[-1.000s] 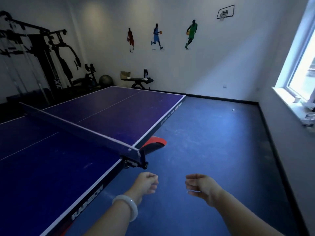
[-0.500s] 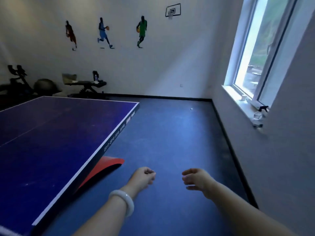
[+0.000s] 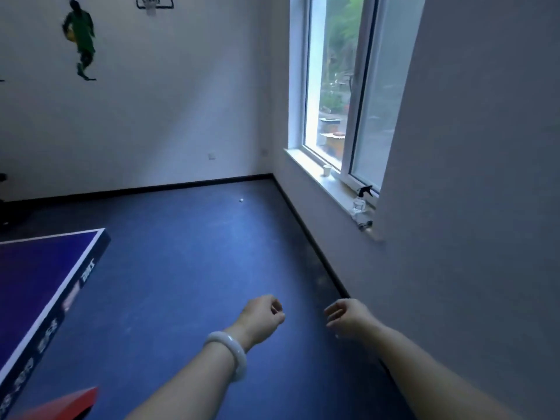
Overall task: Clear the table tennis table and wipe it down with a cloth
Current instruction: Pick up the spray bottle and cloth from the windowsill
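Two bare hands reach out over the blue floor, and neither one holds anything. The left hand sits at about 6 o'clock in the view, with its fingers curled in loosely and a smooth white bangle round its wrist. The right hand is just beside it, toward 5 o'clock, and its fingers hang loose and curled too.

The dark blue table tennis table with a white edge line shows only one corner, over at 8 o'clock. A flat red piece pokes out from under it at 7 o'clock.

One small white ball lies on the floor near the far wall, at about 12 o'clock. A tall window is up at 1 o'clock. On its white sill stand a little white cup and, nearer, a clear spray bottle with a black top. A green player sticker is on the wall at 11 o'clock.
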A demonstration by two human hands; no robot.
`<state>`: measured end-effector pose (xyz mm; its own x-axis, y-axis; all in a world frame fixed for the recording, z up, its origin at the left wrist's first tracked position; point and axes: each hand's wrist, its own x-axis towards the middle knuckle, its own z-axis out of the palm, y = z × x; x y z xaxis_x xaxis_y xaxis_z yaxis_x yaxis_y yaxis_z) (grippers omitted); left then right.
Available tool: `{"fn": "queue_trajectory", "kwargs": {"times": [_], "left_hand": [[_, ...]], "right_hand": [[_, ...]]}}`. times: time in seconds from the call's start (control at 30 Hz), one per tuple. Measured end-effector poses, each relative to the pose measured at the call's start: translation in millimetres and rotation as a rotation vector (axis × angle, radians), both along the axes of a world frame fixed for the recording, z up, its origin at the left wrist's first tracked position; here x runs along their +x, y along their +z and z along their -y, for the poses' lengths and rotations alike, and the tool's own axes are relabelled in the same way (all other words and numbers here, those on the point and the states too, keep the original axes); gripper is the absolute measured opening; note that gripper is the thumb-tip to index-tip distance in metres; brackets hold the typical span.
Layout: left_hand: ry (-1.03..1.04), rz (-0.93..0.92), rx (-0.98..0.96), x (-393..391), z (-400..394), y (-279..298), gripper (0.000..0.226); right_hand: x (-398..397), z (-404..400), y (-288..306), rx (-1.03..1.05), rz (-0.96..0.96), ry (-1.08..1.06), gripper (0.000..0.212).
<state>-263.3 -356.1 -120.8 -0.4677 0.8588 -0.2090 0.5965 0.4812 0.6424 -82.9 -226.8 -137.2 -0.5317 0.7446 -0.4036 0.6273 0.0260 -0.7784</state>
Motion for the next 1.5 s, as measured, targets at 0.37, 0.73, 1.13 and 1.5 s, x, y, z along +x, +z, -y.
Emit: {"fn": "queue_trajectory", "kwargs": {"times": [0.37, 0.73, 1.13, 1.5], "left_hand": [[-0.008, -0.032, -0.009, -84, -232, -7, 0.023], [-0.076, -0.015, -0.053, -183, -409, -30, 0.025], [-0.391, -0.02, -0.049, -275, -667, -38, 0.024], [-0.651, -0.061, -0.128, -231, -838, -69, 0.035]], "right_hand": [[-84, -239, -10, 0.015, -0.021, -0.042, 0.017], [-171, -394, -29, -0.042, -0.008, -0.128, 0.014], [-224, -572, -34, -0.096, -0.141, -0.626, 0.024], [-200, -697, -69, -0.177, -0.123, -0.83, 0.026]]}}
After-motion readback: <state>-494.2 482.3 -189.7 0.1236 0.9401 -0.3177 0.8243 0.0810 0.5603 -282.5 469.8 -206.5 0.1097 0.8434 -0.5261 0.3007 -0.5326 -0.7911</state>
